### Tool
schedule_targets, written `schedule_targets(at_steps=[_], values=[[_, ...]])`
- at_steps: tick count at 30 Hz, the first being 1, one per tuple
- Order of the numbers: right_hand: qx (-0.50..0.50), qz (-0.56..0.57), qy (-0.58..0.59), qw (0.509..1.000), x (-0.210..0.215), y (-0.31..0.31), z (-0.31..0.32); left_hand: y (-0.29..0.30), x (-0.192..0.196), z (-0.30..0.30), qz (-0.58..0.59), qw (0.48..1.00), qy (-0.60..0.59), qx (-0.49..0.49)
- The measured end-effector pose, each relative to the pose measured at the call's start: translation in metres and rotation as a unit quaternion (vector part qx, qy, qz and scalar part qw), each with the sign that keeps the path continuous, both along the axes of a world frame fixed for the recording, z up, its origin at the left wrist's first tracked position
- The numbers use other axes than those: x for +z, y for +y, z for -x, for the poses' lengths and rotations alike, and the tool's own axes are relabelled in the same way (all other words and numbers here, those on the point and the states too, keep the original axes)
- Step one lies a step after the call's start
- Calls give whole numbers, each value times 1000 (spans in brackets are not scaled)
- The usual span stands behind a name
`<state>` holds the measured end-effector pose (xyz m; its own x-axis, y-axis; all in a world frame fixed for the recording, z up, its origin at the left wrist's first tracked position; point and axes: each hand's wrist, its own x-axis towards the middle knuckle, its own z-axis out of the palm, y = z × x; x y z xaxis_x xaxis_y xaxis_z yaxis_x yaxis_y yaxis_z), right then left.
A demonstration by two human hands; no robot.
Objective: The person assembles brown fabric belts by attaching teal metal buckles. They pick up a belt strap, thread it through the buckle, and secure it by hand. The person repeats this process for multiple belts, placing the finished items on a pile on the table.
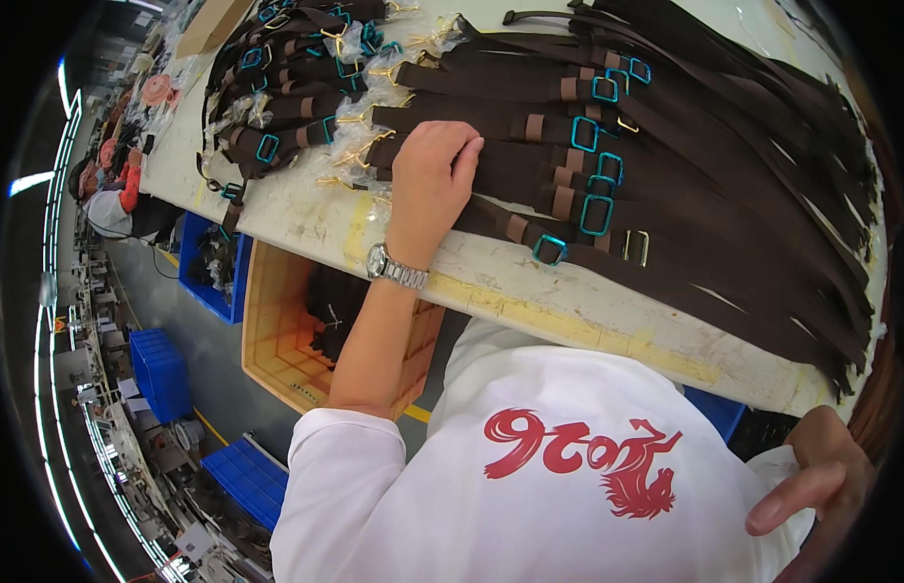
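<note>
Left hand (434, 180) over brown straps (705, 209), right hand (829, 466) off the desk (491, 267)

Straps lie side by side across the desk, ends fanned out to the right, overlapping in a thick layer. Left hand is at their left ends, above the near part of the row. Its fingers are curled in narrow, thumb alongside; can't tell whether they pinch a strap. Silver watch (401, 270) on that wrist.

Teal buckles (597, 216) sit on the straps right of the left hand, brown loops (562, 202) just beside them. Gold hooks (350, 155) and clear plastic (358, 121) are left of the hand, at the strap ends. Further left on the desk: a second pile (287, 97) of dark straps, also with teal buckles. Cardboard box (211, 27) at the far left.

Right hand is low at the right, past the near desk edge, beside the white shirt (452, 437). Thumb stretched out, fingers bent and partly hidden; can't tell if they hold anything.

Below the desk, left side: orange crate (265, 311) with dark items (333, 301) inside, blue bins (160, 374) on the grey floor (219, 364). Another person (112, 209) is near the desk's far left end.
</note>
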<state>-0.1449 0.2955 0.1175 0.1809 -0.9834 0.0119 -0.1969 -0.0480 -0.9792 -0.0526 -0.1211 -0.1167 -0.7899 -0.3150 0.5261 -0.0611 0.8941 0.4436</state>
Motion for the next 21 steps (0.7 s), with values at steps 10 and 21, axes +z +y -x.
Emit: schedule_targets(at_steps=[10, 21], values=[[33, 1, -10, 999, -2, -5, 6, -3, 2, -2, 6, 1000, 5, 2], [16, 12, -13, 1000, -26, -23, -5, 2, 2, 2, -1, 1000, -4, 0]])
